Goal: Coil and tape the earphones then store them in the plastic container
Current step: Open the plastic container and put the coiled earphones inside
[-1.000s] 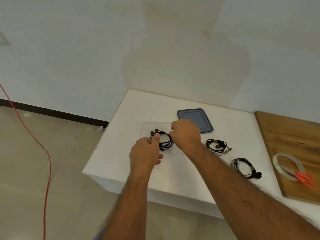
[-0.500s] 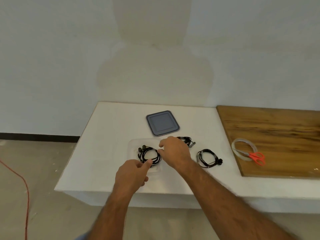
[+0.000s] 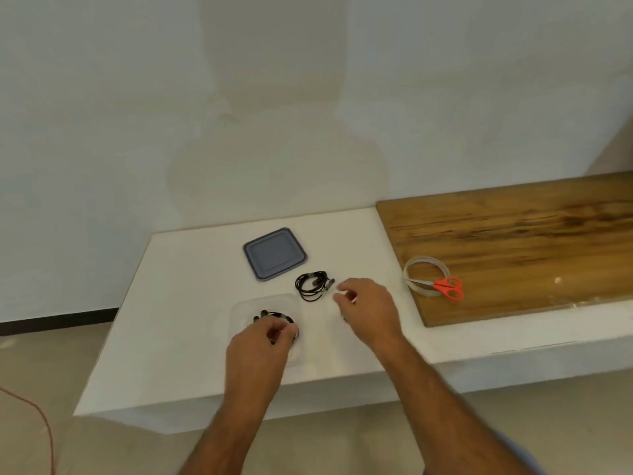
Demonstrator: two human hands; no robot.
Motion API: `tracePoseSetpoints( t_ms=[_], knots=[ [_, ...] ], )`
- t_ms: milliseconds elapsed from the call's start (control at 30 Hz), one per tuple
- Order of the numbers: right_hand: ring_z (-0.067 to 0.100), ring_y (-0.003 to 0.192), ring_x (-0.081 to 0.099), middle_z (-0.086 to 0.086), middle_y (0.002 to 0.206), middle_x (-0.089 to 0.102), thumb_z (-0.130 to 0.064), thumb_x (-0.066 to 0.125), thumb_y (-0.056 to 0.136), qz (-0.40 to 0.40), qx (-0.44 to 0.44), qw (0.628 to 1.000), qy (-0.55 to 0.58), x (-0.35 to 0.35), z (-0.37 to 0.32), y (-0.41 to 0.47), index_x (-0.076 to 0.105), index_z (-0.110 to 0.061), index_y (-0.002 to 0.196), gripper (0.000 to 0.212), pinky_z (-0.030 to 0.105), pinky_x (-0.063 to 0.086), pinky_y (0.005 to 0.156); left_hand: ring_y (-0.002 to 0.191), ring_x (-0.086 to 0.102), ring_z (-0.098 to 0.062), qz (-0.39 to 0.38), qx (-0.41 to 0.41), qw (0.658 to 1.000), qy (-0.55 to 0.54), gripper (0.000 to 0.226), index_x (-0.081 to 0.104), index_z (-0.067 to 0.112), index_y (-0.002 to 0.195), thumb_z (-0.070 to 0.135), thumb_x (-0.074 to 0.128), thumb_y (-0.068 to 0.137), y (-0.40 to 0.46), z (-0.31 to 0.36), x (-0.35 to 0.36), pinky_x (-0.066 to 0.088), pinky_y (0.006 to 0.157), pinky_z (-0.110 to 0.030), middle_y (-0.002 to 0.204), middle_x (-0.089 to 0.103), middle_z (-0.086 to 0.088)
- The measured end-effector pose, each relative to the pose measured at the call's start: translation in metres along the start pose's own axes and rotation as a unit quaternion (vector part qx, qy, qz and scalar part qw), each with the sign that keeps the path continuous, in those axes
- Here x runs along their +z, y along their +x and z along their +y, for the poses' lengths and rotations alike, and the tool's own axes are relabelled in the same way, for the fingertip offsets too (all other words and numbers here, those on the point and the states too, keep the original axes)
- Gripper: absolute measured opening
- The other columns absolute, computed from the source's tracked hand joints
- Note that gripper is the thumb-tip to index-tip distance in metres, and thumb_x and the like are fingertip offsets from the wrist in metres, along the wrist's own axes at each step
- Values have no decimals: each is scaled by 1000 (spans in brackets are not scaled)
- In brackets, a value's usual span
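item: coiled black earphones (image 3: pixel 274 315), in clear plastic container (image 3: pixel 239 311) on white surface (image 3: pixel 191 303), pinched by left hand (image 3: pixel 265 341). right hand (image 3: pixel 368 310) loosely curled, holding nothing. step: storing. next, probably: fetch second black coil (image 3: pixel 311 286).

I'm seeing no readable text, labels, brands, numbers or signs anywhere in view.
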State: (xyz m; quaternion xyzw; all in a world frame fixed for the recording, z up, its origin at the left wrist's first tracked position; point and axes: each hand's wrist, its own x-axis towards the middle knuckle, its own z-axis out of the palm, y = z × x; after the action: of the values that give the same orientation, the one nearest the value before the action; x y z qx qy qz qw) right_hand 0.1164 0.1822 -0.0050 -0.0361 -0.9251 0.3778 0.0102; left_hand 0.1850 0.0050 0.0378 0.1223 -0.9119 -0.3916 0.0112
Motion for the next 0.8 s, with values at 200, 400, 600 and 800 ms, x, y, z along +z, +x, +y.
tracePoseSetpoints(
  t_ms=[200,400,600,800],
  knots=[
    [20,92,65,0,97,72,-25,65,88,23,116,993,-23,-42,56,32,73,-18,96,13,32,53,76,89,59,-6,-59,90,991,82,28,67,19,114,36,61,93,37,53,76,40,74,-17,101,68,8],
    [24,88,65,1,87,68,-36,64,84,-22,138,986,-93,-36,65,46,68,-19,87,17,29,45,64,105,62,-19,-64,91,977,185,33,64,14,123,28,60,93,90,72,114,47,88,-30,116,68,-4],
    [24,97,64,5,102,68,-23,62,86,-39,115,980,-160,-15,56,45,65,-16,100,16,27,39,65,104,62,-22,-106,115,946,283,29,66,11,116,29,58,94,96,70,132,48,80,-31,114,67,-6],
    [25,98,63,4,104,68,-14,56,84,-26,117,980,-158,-7,50,44,64,-16,99,17,26,39,67,100,63,-15,-71,122,966,218,27,67,22,118,31,55,95,100,62,111,48,80,-28,111,69,3]
  ],
)
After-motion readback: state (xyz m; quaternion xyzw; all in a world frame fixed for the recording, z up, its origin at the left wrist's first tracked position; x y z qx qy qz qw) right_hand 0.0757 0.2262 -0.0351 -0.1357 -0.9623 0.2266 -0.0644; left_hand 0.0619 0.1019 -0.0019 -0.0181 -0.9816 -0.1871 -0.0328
